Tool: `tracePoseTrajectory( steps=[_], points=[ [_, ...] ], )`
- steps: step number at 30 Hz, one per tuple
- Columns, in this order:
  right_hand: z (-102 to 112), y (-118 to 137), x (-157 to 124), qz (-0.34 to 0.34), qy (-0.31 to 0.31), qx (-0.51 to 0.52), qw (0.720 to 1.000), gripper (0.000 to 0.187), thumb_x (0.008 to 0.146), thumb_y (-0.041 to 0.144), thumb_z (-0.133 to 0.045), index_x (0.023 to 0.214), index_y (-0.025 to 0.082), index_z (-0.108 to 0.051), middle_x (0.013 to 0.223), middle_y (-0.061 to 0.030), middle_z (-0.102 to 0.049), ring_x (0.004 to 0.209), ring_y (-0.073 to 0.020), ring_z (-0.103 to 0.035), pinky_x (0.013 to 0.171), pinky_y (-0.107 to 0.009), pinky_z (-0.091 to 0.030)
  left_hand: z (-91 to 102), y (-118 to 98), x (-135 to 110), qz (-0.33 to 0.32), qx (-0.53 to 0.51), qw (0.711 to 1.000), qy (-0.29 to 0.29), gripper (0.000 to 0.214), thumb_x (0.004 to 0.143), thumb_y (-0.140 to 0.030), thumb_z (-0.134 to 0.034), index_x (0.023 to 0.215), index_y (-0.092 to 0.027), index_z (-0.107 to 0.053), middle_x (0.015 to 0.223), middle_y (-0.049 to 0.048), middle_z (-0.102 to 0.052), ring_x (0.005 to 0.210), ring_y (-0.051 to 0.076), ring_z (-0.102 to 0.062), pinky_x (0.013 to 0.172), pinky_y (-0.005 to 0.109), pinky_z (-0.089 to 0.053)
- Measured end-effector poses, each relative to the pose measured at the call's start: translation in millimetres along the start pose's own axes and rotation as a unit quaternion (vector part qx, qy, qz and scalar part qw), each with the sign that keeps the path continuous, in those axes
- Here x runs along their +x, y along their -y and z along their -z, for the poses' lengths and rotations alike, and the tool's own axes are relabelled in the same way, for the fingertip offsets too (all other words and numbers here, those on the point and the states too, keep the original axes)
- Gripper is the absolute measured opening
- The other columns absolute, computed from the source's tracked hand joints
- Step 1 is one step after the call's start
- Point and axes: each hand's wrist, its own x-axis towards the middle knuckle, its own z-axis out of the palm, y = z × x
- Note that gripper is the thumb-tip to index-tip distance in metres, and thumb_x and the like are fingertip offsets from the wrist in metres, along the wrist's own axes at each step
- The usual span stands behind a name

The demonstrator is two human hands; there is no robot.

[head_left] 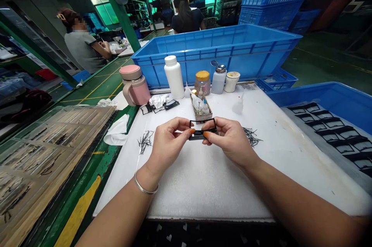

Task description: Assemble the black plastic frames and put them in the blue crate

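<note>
Above the middle of the white work surface point(186, 185), a small black rectangular frame point(200, 121) with an open window is held up between both hands. My left hand point(171, 134) pinches its left end between thumb and fingers. At the right end, my right hand point(225, 136) grips it the same way, with the thumb on its lower bar. Fingertips hide parts of the frame. A pile of thin black strips point(144, 141) lies left of my left hand, and another pile of strips point(252, 137) is just beyond my right hand.
Behind the hands stand a small box of bottles point(202, 115), a pink mug point(135, 86), a white bottle point(173, 78) and a pump bottle point(219, 80). A large blue crate point(215, 59) backs them. Black frames point(328, 126) fill a right-hand bin; two people sit farther off.
</note>
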Motion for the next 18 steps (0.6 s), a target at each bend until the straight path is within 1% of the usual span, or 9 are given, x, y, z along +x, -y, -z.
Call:
tracePoseTrajectory(
  steps=[4, 7, 13, 18],
  points=[
    [-0.4, -0.5, 0.9, 0.007, 0.001, -0.007, 1.000, 0.009, 0.073, 0.013, -0.066, 0.082, 0.013, -0.065, 0.079, -0.0005, -0.066, 0.062, -0.0118, -0.067, 0.058, -0.020, -0.053, -0.5, 0.4, 0.0, 0.002, -0.001, 1.000, 0.000, 0.011, 0.078, -0.023, -0.072, 0.085, -0.017, -0.067, 0.074, -0.0009, -0.064, 0.069, 0.008, -0.059, 0.059, 0.012, -0.047],
    [-0.2, 0.1, 1.9, -0.001, 0.004, -0.001, 1.000, 0.010, 0.073, 0.012, -0.065, 0.083, 0.013, -0.065, 0.077, 0.0002, -0.066, 0.063, -0.0117, -0.067, 0.059, -0.020, -0.053, 0.2, 1.7, 1.0, 0.005, -0.003, 1.000, 0.001, 0.012, 0.078, -0.024, -0.072, 0.085, -0.016, -0.067, 0.073, -0.0005, -0.064, 0.069, 0.009, -0.059, 0.058, 0.013, -0.048],
    [1.1, 1.7, 2.8, -0.021, 0.026, 0.031, 0.999, 0.012, 0.074, 0.012, -0.065, 0.085, 0.014, -0.065, 0.078, 0.0005, -0.066, 0.064, -0.0112, -0.067, 0.060, -0.021, -0.054, 2.0, 1.6, 2.2, 0.029, -0.034, 0.999, 0.009, 0.016, 0.077, -0.027, -0.072, 0.085, -0.015, -0.066, 0.074, 0.0016, -0.065, 0.067, 0.011, -0.059, 0.060, 0.018, -0.050],
    [1.1, 1.8, 2.2, -0.028, 0.022, 0.032, 0.999, 0.012, 0.073, 0.012, -0.066, 0.085, 0.013, -0.064, 0.076, 0.0007, -0.066, 0.063, -0.0106, -0.066, 0.060, -0.020, -0.053, 1.7, 1.8, 2.9, 0.047, -0.047, 0.998, 0.020, 0.021, 0.076, -0.030, -0.073, 0.087, -0.014, -0.066, 0.075, 0.0039, -0.067, 0.068, 0.013, -0.061, 0.062, 0.022, -0.051]
  ],
)
